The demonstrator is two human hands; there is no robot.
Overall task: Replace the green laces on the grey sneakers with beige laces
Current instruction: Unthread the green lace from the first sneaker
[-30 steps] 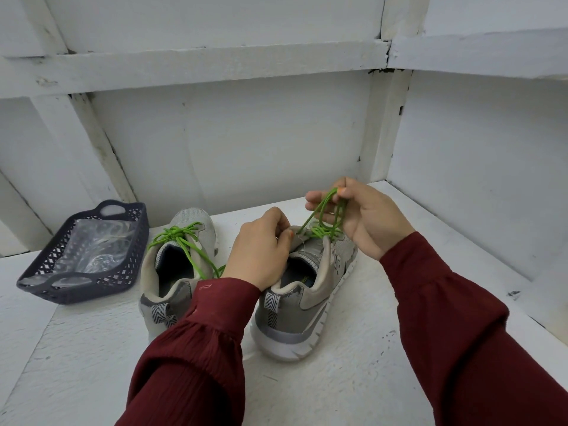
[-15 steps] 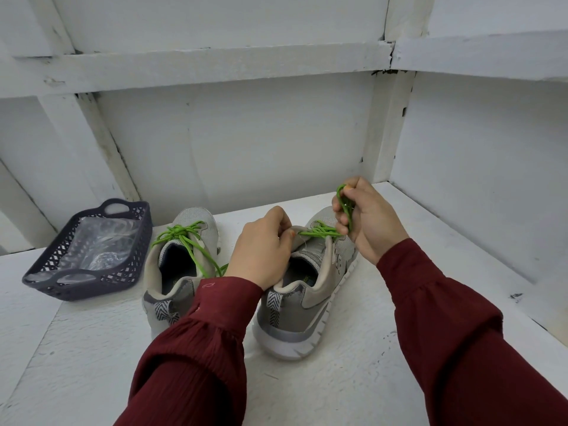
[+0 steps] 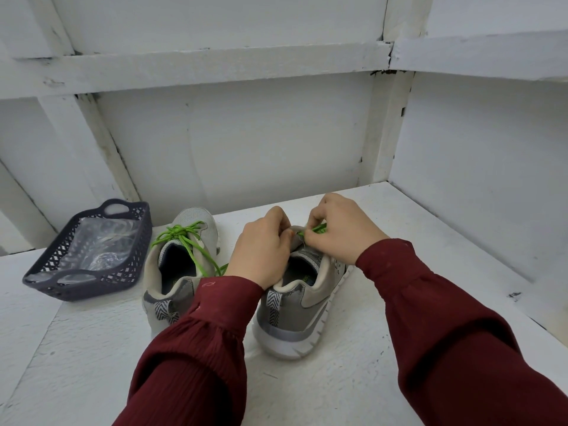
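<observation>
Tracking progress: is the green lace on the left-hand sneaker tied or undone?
Tied: the green lace forms a knot over the left-hand sneaker, one end trailing toward its heel.

We look down at two grey sneakers standing side by side on the white desk (image 3: 307,392), heels toward us. Our left hand (image 3: 261,252) grips the right sneaker (image 3: 302,315) at its tongue, and the fingers (image 3: 315,218) of our right hand (image 3: 342,236) pinch its green lace (image 3: 319,226). The left sneaker (image 3: 184,222) carries a knotted lace (image 3: 179,234). Further left, a dark basket (image 3: 92,291) holds clear plastic (image 3: 98,241).
</observation>
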